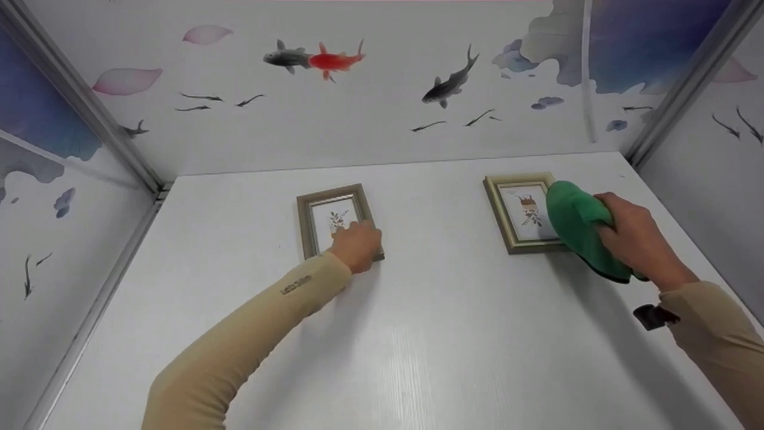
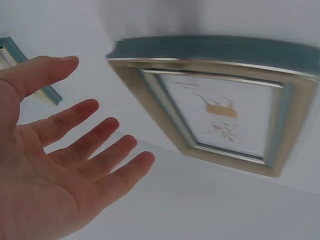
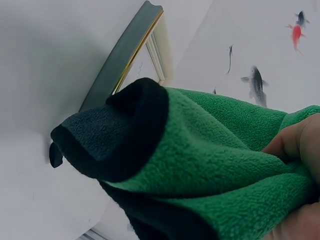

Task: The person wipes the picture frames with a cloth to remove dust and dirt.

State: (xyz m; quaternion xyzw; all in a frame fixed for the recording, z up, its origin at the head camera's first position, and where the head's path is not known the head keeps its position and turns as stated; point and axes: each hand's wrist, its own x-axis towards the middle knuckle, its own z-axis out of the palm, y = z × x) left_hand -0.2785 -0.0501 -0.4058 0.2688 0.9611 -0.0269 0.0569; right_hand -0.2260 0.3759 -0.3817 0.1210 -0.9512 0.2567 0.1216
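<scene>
Green cloth (image 1: 578,227) is pinched by its folds in our right hand (image 1: 637,240), its free end lying leftward of that grip, partly hiding the right frame (image 1: 525,216) (whether touching, we cannot tell). Farther left, our left hand (image 1: 358,246), fingers spread, hovers before the left frame (image 1: 333,210).

This looks like a small partitioned booth, though whether it belongs to an office, a shop or a lab cannot be told. White wall panels (image 1: 334,140) printed with fish (image 1: 335,61) and petals (image 1: 128,81) meet at grey metal posts (image 1: 686,83), closing in a white bench (image 1: 430,334) on three sides.
</scene>
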